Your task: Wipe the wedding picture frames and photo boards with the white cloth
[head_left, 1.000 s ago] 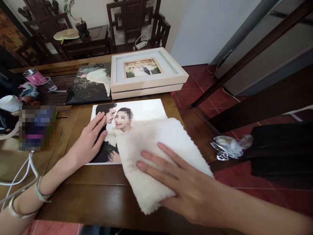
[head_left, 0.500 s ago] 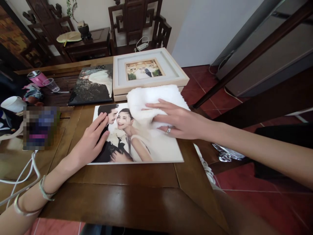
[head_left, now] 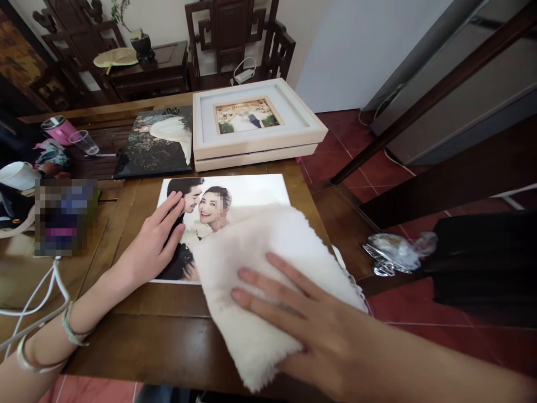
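Note:
A glossy photo print of a couple [head_left: 260, 190] lies flat on the wooden table. My left hand [head_left: 157, 238] rests on its left edge, fingers stretched out and pressing lightly on the picture. A fluffy white cloth [head_left: 235, 240] covers the print's lower right part and hangs past its near edge. My right hand [head_left: 302, 313] is on the cloth, fingers laid long across its top. The thumb seems tucked under the cloth's edge, so the cloth is held between them.
Behind the print sit a pale framed wedding picture [head_left: 205, 143] and a dark photo panel [head_left: 146, 148]. To the left are a pink mug [head_left: 61, 131], a clear plastic cup [head_left: 86, 143], a white cup [head_left: 20, 176] and white cables [head_left: 52, 282]. A wooden pole [head_left: 403, 117] slants on the right.
My right hand has drawn the cloth from the print's upper right down toward me, and the cloth is now spread flatter. My left hand has stayed on the print's left side.

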Available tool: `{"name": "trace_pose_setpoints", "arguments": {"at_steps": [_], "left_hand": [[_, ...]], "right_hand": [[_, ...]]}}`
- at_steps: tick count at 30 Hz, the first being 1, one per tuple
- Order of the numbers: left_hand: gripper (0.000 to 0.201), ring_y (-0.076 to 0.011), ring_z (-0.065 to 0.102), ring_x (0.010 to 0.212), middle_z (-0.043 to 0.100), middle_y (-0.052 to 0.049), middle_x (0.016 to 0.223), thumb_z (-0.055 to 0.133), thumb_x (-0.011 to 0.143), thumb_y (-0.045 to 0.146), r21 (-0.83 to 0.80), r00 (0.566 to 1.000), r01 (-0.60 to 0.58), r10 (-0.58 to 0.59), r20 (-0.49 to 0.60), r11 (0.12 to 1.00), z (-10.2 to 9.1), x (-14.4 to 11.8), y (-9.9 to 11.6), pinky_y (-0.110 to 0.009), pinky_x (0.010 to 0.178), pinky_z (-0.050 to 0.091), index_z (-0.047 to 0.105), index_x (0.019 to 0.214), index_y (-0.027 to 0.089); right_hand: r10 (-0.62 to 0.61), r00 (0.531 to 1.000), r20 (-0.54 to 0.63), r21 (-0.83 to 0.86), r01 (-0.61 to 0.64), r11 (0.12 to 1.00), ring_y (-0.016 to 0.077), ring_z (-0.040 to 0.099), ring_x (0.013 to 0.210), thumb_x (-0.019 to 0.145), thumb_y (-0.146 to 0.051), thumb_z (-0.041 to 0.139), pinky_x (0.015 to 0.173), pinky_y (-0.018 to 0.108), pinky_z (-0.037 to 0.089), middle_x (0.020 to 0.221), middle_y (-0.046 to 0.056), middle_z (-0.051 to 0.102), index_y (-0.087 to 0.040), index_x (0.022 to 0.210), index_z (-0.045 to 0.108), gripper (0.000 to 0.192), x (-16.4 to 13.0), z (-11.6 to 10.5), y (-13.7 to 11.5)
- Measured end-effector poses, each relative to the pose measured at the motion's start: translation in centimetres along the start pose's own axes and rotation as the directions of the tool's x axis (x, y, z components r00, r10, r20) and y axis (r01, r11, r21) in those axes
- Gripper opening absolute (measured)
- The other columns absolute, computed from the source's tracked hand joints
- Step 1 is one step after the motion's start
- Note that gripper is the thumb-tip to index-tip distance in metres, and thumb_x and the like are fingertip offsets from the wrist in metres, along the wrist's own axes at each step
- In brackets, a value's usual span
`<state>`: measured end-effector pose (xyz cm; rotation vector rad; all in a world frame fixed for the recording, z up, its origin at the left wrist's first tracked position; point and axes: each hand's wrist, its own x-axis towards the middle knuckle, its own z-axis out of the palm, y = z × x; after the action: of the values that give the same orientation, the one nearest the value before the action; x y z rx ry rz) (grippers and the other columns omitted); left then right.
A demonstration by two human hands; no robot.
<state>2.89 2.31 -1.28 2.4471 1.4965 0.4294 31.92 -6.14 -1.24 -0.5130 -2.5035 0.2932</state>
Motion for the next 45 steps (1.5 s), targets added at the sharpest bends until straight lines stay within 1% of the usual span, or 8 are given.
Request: {"name": "trace_pose_setpoints", "arguments": {"at_steps": [4, 9, 15, 19, 23, 28, 37, 45], "left_hand": [[0.054, -0.0272, 0.027, 0.147, 0.031, -0.012, 0.159, 0.033, 0.102, 0.04, -0.008, 1.0, -0.005, 0.004, -0.008, 1.0, 0.0, 0.0, -0.1, -0.049, 0.12, 0.026, 0.037, 0.149, 0.014], [0.054, -0.0265, 0.029, 0.147, 0.033, -0.013, 0.158, 0.034, 0.102, 0.04, -0.016, 1.0, -0.012, 0.012, -0.027, 1.0, -0.1, 0.0, -0.1, -0.047, 0.121, 0.025, 0.039, 0.148, 0.012], [0.055, -0.0252, 0.029, 0.147, 0.034, -0.015, 0.158, 0.035, 0.102, 0.04, -0.025, 1.0, 0.0, 0.0, -0.027, 1.0, -0.3, 0.1, 0.1, -0.043, 0.121, 0.025, 0.04, 0.146, 0.008], [0.055, -0.0257, 0.028, 0.147, 0.033, -0.013, 0.158, 0.035, 0.102, 0.041, -0.024, 0.999, 0.024, -0.025, -0.025, 0.999, -0.3, 0.1, 0.1, -0.045, 0.121, 0.025, 0.039, 0.148, 0.012], [0.054, -0.026, 0.029, 0.147, 0.033, -0.012, 0.159, 0.034, 0.102, 0.042, -0.026, 0.999, 0.021, -0.022, -0.029, 0.999, -0.1, 0.1, 0.0, -0.046, 0.121, 0.025, 0.039, 0.148, 0.014], [0.055, -0.0254, 0.027, 0.148, 0.033, -0.013, 0.158, 0.033, 0.102, 0.042, -0.027, 1.0, 0.01, -0.011, -0.024, 1.0, 0.0, 0.2, 0.0, -0.047, 0.121, 0.026, 0.038, 0.148, 0.014], [0.054, -0.0258, 0.028, 0.147, 0.034, -0.013, 0.158, 0.034, 0.101, 0.042, -0.033, 0.999, 0.014, -0.015, -0.035, 0.999, 0.0, 0.0, 0.2, -0.048, 0.12, 0.025, 0.04, 0.147, 0.014], [0.054, -0.0275, 0.029, 0.147, 0.034, -0.011, 0.158, 0.036, 0.101, 0.043, -0.04, 0.999, 0.035, -0.037, -0.038, 0.999, -0.1, 0.0, 0.3, -0.05, 0.119, 0.027, 0.039, 0.148, 0.016]], "right_hand": [[-0.052, 0.998, 0.026, 0.049, 0.051, 0.998, 0.031, 0.044, 0.136, 0.09, -0.017, 0.059, 0.115, 0.061, 0.025, 0.133, 0.011, 0.063, -0.023, 0.082, 0.071, 0.016, 0.6, -0.2, 0.7], [-0.007, 0.98, 0.201, -0.011, 0.009, 1.0, 0.0344, 0.039, 0.139, 0.083, -0.005, 0.051, 0.111, 0.065, 0.028, 0.142, 0.018, 0.054, -0.018, 0.099, 0.07, 0.028, 3.2, -1.9, 5.9], [0.11, 0.985, 0.134, -0.188, -0.084, 0.979, 0.0361, 0.04, 0.138, 0.086, -0.008, 0.049, 0.109, 0.063, 0.033, 0.129, 0.028, 0.059, -0.01, 0.104, 0.065, 0.024, 5.4, -2.3, 11.1], [0.135, 0.981, 0.143, -0.19, -0.107, 0.976, 0.041, 0.037, 0.138, 0.08, -0.005, 0.055, 0.108, 0.069, 0.028, 0.139, 0.026, 0.053, -0.011, 0.105, 0.066, 0.028, 5.3, -1.6, 9.5], [0.099, 0.988, 0.123, -0.097, -0.087, 0.991, 0.0431, 0.039, 0.136, 0.073, -0.003, 0.062, 0.108, 0.07, 0.028, 0.141, 0.025, 0.052, -0.016, 0.096, 0.069, 0.027, 4.0, -0.4, 4.0], [-0.018, 0.996, 0.085, -0.064, 0.024, 0.998, 0.0415, 0.049, 0.13, 0.085, -0.015, 0.061, 0.104, 0.071, 0.034, 0.134, 0.021, 0.06, -0.02, 0.078, 0.064, 0.01, 2.7, 0.3, -0.8], [0.109, 0.945, 0.307, -0.102, -0.081, 0.991, 0.0384, 0.035, 0.14, 0.075, -0.007, 0.064, 0.11, 0.067, 0.027, 0.148, 0.02, 0.047, -0.018, 0.112, 0.067, 0.039, 5.6, -1.4, 6.1], [0.248, 0.947, 0.207, -0.214, -0.203, 0.955, 0.0372, 0.034, 0.141, 0.081, -0.005, 0.055, 0.111, 0.064, 0.028, 0.145, 0.024, 0.048, -0.011, 0.11, 0.065, 0.03, 7.4, -1.5, 9.6]]}}
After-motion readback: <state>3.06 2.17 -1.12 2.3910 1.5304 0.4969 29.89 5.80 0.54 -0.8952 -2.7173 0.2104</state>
